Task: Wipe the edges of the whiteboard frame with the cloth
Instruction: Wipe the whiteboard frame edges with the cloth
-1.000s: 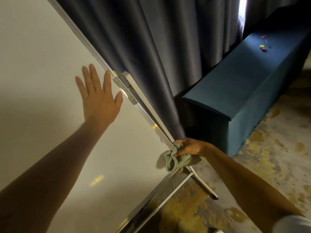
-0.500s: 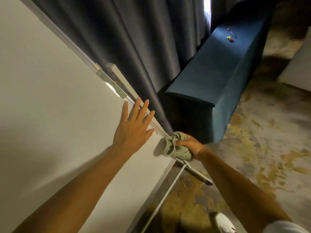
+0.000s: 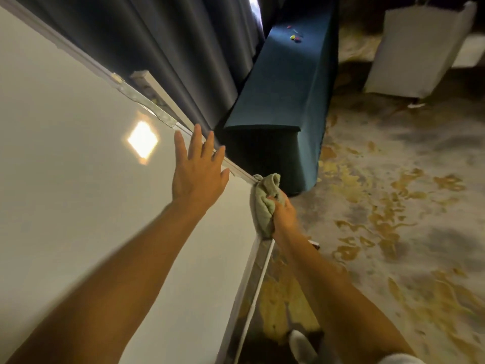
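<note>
The whiteboard (image 3: 78, 179) fills the left of the head view, with its silver frame (image 3: 147, 101) running diagonally down to a lower corner. My right hand (image 3: 284, 214) is shut on a bunched grey-green cloth (image 3: 265, 203), pressed against the frame at that corner, where the bottom edge (image 3: 249, 285) begins. My left hand (image 3: 198, 169) lies flat on the board with fingers spread, its fingertips reaching the frame just above the cloth. The corner itself is hidden under the cloth.
Dark curtains (image 3: 157, 48) hang right behind the board. A long dark-blue covered bench (image 3: 283, 95) stands close to the corner, with small coloured objects (image 3: 294, 36) on top. White covered furniture (image 3: 420, 43) stands at the far right. Patterned carpet (image 3: 393, 206) and my shoe (image 3: 301, 348) lie below.
My left hand slid down the board toward the lower corner. My right hand turned the cloth from the side edge onto the corner and the start of the bottom edge. The view tilted down.
</note>
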### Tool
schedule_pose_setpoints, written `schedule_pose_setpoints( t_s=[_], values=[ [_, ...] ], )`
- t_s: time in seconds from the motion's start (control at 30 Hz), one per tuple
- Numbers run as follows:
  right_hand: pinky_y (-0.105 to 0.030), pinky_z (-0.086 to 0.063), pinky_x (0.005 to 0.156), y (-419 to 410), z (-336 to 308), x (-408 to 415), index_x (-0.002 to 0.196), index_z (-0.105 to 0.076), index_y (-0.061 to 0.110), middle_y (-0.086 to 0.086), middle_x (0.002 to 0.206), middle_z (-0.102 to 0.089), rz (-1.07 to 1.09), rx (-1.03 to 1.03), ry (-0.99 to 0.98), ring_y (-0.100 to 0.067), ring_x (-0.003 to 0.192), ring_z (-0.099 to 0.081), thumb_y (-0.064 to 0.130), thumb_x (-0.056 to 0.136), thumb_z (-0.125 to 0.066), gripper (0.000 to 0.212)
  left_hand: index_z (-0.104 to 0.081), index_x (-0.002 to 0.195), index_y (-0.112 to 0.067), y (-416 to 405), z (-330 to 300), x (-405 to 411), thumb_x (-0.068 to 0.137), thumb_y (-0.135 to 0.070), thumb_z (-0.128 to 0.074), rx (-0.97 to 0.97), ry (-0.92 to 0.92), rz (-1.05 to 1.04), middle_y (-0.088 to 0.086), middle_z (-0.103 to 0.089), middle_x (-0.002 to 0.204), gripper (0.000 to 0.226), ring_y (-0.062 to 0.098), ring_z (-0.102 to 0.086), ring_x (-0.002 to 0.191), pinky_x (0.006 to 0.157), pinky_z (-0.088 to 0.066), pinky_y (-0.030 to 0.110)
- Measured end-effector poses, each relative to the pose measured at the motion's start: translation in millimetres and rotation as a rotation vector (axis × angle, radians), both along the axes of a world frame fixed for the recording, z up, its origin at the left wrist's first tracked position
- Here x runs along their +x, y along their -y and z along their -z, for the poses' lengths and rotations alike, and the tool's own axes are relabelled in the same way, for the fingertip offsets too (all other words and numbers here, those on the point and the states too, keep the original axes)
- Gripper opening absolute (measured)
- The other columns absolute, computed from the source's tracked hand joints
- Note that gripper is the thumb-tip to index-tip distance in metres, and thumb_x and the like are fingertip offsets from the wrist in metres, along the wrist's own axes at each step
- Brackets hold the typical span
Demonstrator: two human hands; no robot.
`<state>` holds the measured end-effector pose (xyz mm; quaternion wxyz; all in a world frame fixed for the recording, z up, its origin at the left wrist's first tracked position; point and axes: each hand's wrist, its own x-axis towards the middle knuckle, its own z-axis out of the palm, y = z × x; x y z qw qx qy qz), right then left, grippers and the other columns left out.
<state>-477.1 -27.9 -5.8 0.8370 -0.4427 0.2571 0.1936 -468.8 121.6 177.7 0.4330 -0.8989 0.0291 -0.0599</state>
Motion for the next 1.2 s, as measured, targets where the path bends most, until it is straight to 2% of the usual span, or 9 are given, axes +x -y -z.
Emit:
schedule_pose_setpoints(
  t_s=[0.13,0.33,0.43,0.5,0.63,0.83,0.93,1.1,1.2],
  values=[
    [-0.044,-0.050,0.099,-1,-10,-8,0.134,-0.053,0.051,0.007,0.127,-0.060,0.007,-0.122,0.069,-0.019,0.112,-0.059,0.040,0.104,-0.045,0.033,-0.004,0.169,-0.030,3,0,0,0.098,-0.073,-0.005,0.006,0.008,0.007,0.014,-0.002,0.178,0.084,0.045,0.000,0.163,0.128,-0.006,0.070],
    [-0.010,-0.050,0.072,-3,-16,-16,0.134,-0.049,0.054,0.029,0.110,-0.065,-0.058,-0.152,0.196,0.004,0.098,-0.066,0.049,0.101,-0.046,0.033,-0.007,0.169,-0.031,2,-2,2,0.093,-0.068,0.006,0.014,-0.004,0.003,0.013,-0.007,0.178,0.086,0.045,-0.004,0.163,0.128,-0.010,0.070],
    [-0.016,-0.053,0.084,-7,-17,-20,0.145,-0.036,0.050,0.020,0.131,-0.058,-0.089,-0.173,0.298,-0.001,0.112,-0.062,0.060,0.089,-0.063,0.063,-0.007,0.169,-0.031,-2,0,5,0.092,-0.067,0.008,0.015,0.005,0.005,0.012,-0.007,0.178,0.086,0.044,-0.005,0.163,0.128,-0.012,0.070],
    [-0.015,-0.055,0.080,-10,-16,-21,0.148,-0.034,0.046,0.017,0.130,-0.058,-0.091,-0.203,0.327,-0.004,0.112,-0.062,0.056,0.085,-0.070,0.073,-0.007,0.169,-0.031,-4,2,6,0.092,-0.068,0.007,0.020,0.010,0.010,0.012,-0.007,0.178,0.086,0.044,-0.005,0.163,0.128,-0.011,0.070],
    [-0.009,-0.052,0.067,-15,-8,-17,0.144,-0.045,0.034,0.020,0.116,-0.060,-0.105,-0.231,0.297,-0.005,0.108,-0.062,0.048,0.092,-0.064,0.057,-0.003,0.169,-0.033,-10,3,6,0.093,-0.068,0.007,0.046,0.005,0.031,0.012,-0.006,0.178,0.085,0.044,-0.006,0.163,0.127,-0.010,0.070],
    [-0.035,-0.049,0.099,-21,-4,-19,0.146,-0.043,0.029,0.011,0.119,-0.057,-0.096,-0.254,0.261,-0.016,0.115,-0.058,0.040,0.099,-0.056,0.049,-0.002,0.169,-0.033,-9,6,8,0.093,-0.067,0.010,0.047,0.004,0.035,0.012,-0.005,0.178,0.084,0.044,-0.006,0.163,0.126,-0.010,0.070],
    [-0.034,-0.046,0.101,-24,-4,-23,0.150,-0.037,0.030,0.015,0.117,-0.053,-0.091,-0.280,0.267,-0.015,0.115,-0.055,0.040,0.100,-0.053,0.053,-0.002,0.169,-0.032,-12,7,8,0.094,-0.068,0.008,0.030,0.013,0.043,0.012,-0.004,0.178,0.083,0.044,-0.005,0.163,0.127,-0.010,0.071],
    [-0.032,-0.041,0.102,-32,-9,-32,0.155,-0.020,0.041,0.009,0.137,-0.051,-0.005,-0.351,0.301,-0.010,0.118,-0.051,0.037,0.101,-0.052,0.063,-0.005,0.168,-0.034,-15,6,7,0.092,-0.068,0.009,0.037,-0.019,0.059,0.010,-0.008,0.178,0.085,0.043,-0.007,0.164,0.127,-0.011,0.071],
    [-0.023,-0.040,0.098,-35,-15,-34,0.154,-0.020,0.045,0.015,0.132,-0.051,0.064,-0.395,0.330,-0.005,0.116,-0.052,0.029,0.101,-0.054,0.065,-0.013,0.168,-0.036,-15,3,6,0.097,-0.070,-0.004,-0.009,-0.068,0.087,0.009,-0.013,0.178,0.079,0.042,-0.010,0.164,0.126,-0.010,0.071]
  ],
)
